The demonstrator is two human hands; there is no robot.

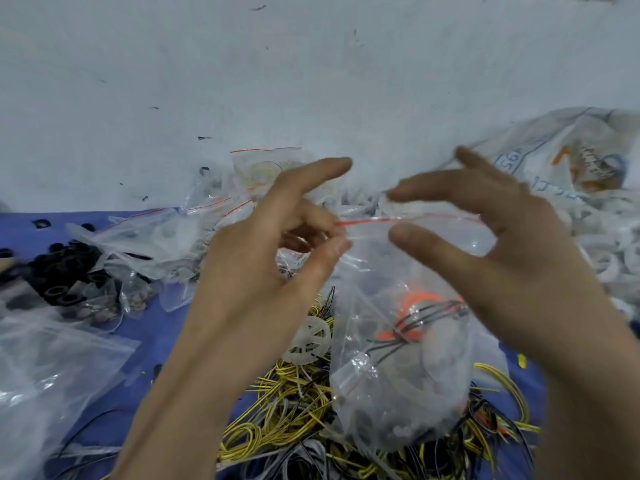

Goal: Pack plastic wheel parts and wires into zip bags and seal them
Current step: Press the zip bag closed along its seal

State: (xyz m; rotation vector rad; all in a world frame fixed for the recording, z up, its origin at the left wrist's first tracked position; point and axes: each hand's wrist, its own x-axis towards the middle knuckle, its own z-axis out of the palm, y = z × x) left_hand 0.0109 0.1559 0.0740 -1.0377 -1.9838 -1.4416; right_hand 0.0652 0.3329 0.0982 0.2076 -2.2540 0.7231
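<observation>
The zip bag (398,375) hangs in the air above the heap of yellow wires (287,403) on the blue counter (162,327), already loaded; an orange wheel part (415,303) and dark wires (426,313) show through its film. Its red zip strip (381,221) runs level between the two hands and, by my reading, is not yet pressed closed along its length.

The left hand (263,258) pinches the left end of the strip between thumb and curled fingers (329,251), forefinger held out straight. The right hand (512,244) is blurred; its thumb (415,240) and forefinger stand apart with the strip passing between them, and I cannot tell whether the far corner is gripped deeper in the hand.

The risks, as I judge them:
- if only the left pinch carries the load, the bag may swing and tip its contents out of the unsealed mouth;
- a wire end riding up near the top could lie across the track, leaving a gap in the seal;
- thumb and forefinger closing off the line of the strip would press film only, not the zip, so the bag seems shut yet opens again;
- a white wheel part (308,337) lies just beside the bag on the wires, easily left out.
</observation>
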